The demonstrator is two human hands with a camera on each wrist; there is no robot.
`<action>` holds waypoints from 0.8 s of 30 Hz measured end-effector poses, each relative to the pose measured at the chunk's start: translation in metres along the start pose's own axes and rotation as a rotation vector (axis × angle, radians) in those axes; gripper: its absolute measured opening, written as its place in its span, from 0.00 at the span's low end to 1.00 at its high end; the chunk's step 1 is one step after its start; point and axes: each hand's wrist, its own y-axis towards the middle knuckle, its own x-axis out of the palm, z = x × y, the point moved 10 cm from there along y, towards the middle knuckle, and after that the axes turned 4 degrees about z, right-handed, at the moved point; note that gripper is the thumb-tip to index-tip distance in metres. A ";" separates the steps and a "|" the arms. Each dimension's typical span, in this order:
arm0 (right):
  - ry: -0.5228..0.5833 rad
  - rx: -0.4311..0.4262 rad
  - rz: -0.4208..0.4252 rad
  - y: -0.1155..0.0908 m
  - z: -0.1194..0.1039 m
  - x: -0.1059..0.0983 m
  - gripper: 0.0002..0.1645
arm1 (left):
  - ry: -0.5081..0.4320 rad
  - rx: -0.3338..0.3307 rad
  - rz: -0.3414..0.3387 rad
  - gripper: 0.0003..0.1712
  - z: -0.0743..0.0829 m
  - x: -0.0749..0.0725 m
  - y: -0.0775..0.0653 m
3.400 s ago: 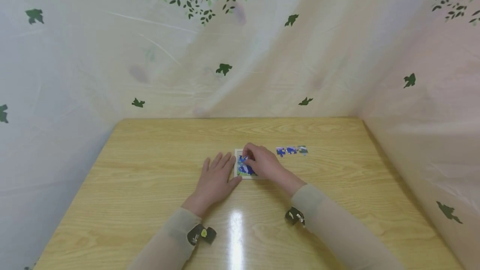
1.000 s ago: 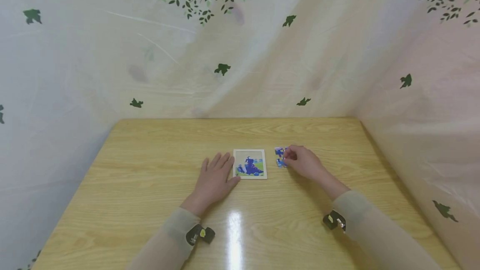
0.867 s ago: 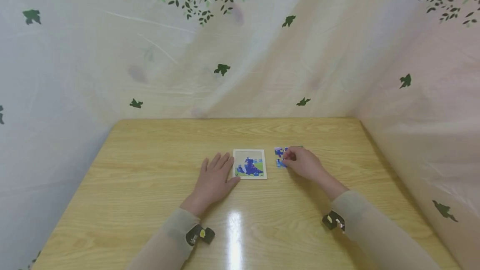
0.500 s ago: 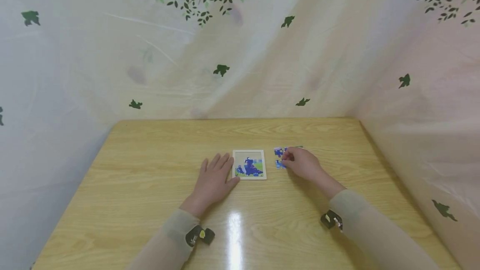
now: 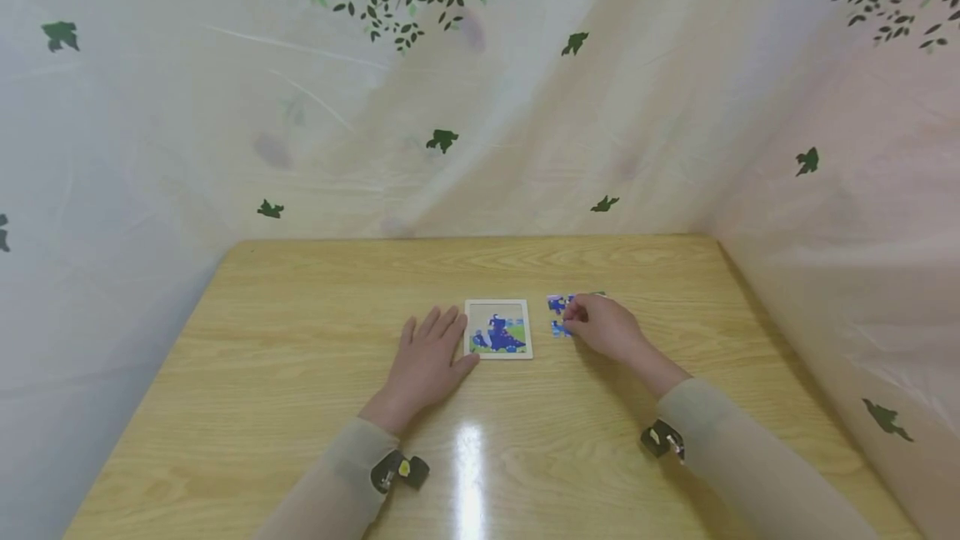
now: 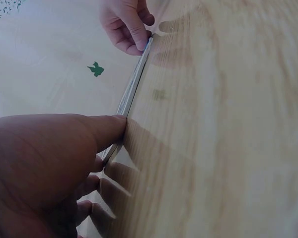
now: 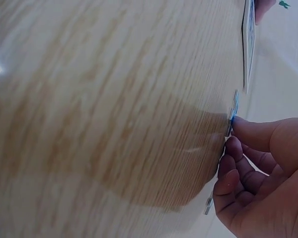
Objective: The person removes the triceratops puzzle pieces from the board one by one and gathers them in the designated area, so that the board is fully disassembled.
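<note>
My left hand lies flat on the table, with its thumb and index finger against the left side of a white-rimmed puzzle frame. Inside, a blue cartoon animal picture fills the lower part, and the upper part shows bare grey backing. To the right of the frame, my right hand pinches a small blue jigsaw piece low over the table. In the right wrist view its thumb touches this piece's edge. Behind it lie more loose jigsaw pieces, partly covered by the fingers.
One more jigsaw piece peeks out behind the right hand. The wooden table meets a pale curtain with leaf prints at its back and sides. Each sleeve carries a small dark camera at the wrist.
Earlier my right hand was over the frame; it has moved right to the loose pieces and pinches a blue piece there. Over the last second both hands have stayed almost still.
</note>
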 end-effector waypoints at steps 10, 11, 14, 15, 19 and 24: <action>-0.008 -0.008 -0.003 0.000 -0.002 -0.001 0.05 | -0.062 0.013 0.019 0.45 -0.007 0.009 0.002; -0.005 -0.014 -0.002 0.000 -0.003 -0.001 0.05 | -0.062 0.013 0.019 0.45 -0.007 0.009 0.002; -0.003 -0.027 0.017 0.000 -0.004 -0.004 0.06 | -0.051 0.010 0.011 0.45 -0.005 0.007 0.001; 0.000 -0.028 0.025 0.001 -0.004 -0.005 0.06 | -0.052 0.010 0.011 0.45 -0.004 0.006 0.001; 0.014 -0.042 0.061 0.001 -0.013 -0.010 0.06 | -0.060 0.013 0.016 0.44 -0.004 0.006 0.001; 0.070 -0.078 0.066 0.001 -0.034 -0.010 0.08 | -0.046 0.010 0.015 0.44 -0.002 0.003 0.000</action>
